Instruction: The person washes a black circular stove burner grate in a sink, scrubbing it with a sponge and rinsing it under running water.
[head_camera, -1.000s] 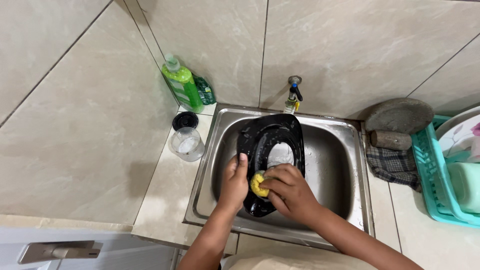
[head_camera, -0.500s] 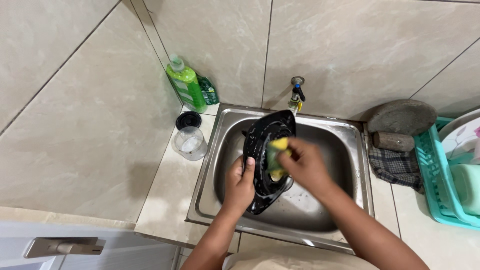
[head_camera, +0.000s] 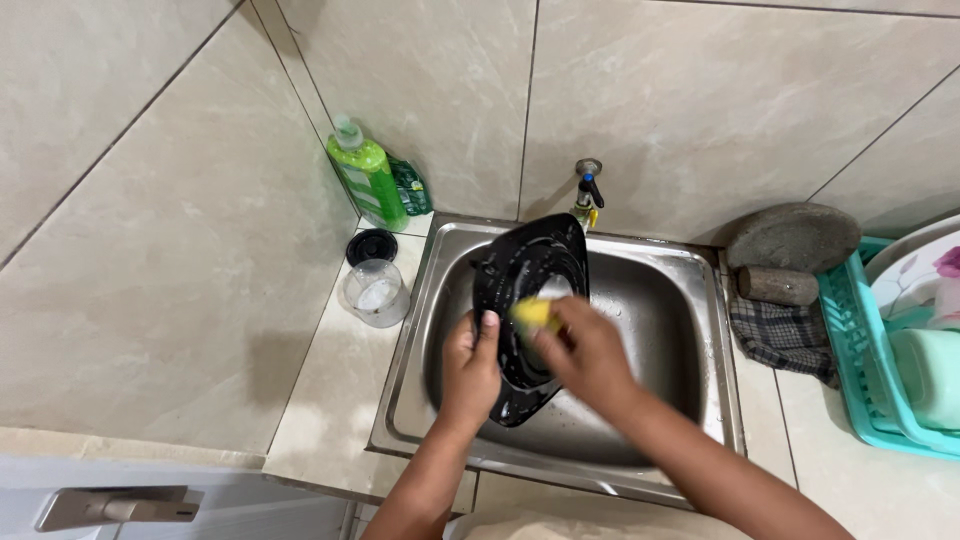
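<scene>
I see a black pan at the centre of the frame, standing tilted on edge inside the steel sink. Its shape is roughly a rounded square, with concentric ridges on the face turned toward me; the surface looks wet and glossy, with soap foam near the middle. My left hand is clamped on the pan's left rim, thumb over the edge. My right hand is closed around a yellow sponge, pressed against the pan's face; this hand is motion-blurred. The hands are close but not touching.

Above the sink, a tap comes out of the tiled wall. In the upper left, on the desk, stand a green detergent bottle, a black lid and a clear jar. At right sit a stone mortar, a checked cloth and a turquoise basket.
</scene>
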